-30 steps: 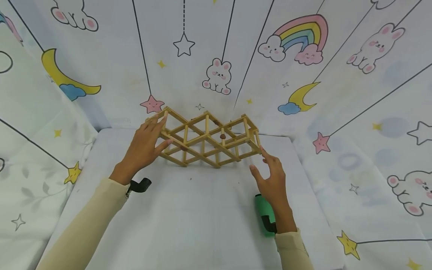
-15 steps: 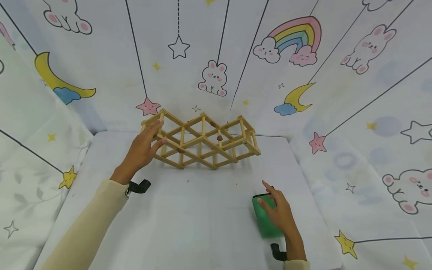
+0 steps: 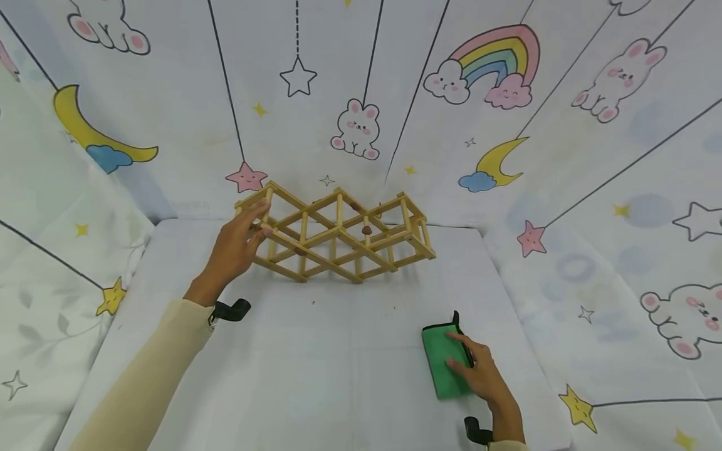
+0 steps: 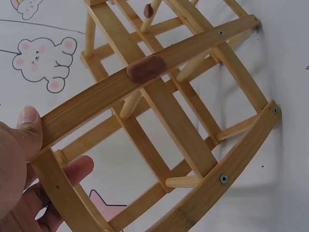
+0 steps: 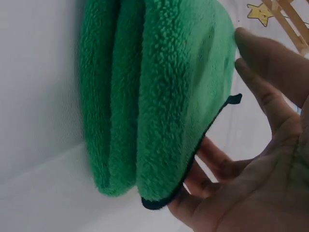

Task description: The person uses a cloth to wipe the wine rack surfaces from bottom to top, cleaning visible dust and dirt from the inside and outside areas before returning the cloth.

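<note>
A folding wooden lattice rack (image 3: 340, 208) of slats and round pegs stands spread out at the back of the table. My left hand (image 3: 228, 250) grips its left end. In the left wrist view, the thumb lies on the end of one slat (image 4: 91, 102) and fingers pass behind the frame. At the right front lies a folded green towel (image 3: 439, 357) with a dark edging and a small loop. My right hand (image 3: 484, 373) is over its right side, fingers spread. The right wrist view has fingertips along the edging of the fluffy, layered towel (image 5: 161, 92).
White cloth covers the table (image 3: 338, 363). Behind it rises a patterned backdrop (image 3: 361, 69) with bunnies, stars and a rainbow, close to the rack. Brown patches (image 4: 146, 69) mark some of the rack's wood.
My right hand has left the rack's right end and come back toward the front, onto the towel. The left hand has stayed at the rack's left end, its thumb closing in on the frame.
</note>
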### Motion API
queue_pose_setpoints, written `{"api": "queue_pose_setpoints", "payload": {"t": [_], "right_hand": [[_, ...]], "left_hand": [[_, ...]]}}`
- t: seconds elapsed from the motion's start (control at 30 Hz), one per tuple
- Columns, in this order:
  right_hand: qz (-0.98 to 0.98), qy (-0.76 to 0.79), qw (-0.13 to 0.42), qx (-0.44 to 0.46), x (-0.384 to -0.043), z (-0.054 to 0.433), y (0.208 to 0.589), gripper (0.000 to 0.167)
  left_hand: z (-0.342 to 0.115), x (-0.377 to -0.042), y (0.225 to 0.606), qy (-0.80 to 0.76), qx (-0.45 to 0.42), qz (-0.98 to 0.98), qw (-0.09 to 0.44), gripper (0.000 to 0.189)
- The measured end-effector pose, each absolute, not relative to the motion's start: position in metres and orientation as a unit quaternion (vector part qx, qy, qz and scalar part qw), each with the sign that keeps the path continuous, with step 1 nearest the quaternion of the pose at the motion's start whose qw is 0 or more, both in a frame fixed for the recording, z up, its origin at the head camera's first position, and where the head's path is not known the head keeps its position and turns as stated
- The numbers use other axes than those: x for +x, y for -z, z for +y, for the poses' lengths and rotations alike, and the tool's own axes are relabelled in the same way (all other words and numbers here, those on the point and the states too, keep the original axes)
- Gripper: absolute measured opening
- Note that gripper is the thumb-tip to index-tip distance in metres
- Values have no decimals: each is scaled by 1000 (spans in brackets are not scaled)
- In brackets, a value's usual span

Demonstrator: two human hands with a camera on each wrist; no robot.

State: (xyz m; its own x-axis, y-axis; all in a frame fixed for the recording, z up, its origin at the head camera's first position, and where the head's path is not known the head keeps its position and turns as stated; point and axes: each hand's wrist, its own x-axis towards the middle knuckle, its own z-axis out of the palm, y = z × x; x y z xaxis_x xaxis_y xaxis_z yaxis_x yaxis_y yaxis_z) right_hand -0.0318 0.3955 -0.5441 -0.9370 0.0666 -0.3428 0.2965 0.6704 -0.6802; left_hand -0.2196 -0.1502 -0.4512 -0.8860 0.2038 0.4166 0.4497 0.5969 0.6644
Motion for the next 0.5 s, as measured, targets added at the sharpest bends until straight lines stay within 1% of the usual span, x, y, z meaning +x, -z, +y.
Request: {"api": "queue_pose_setpoints", "payload": {"t": [0.17,0.4,0.5], "right_hand": [[887,416,165,113,-39,399,545,53],[856,467,191,114,-45,397,548,37],[844,481,206,116,-48,392,551,34]], "left_hand": [[-151,-218,450,417,-178,-880,139,58],[-152,-218,448,408,-155,-894,99,60],[-154,-217,447,406,-150,-897,91,61]]}}
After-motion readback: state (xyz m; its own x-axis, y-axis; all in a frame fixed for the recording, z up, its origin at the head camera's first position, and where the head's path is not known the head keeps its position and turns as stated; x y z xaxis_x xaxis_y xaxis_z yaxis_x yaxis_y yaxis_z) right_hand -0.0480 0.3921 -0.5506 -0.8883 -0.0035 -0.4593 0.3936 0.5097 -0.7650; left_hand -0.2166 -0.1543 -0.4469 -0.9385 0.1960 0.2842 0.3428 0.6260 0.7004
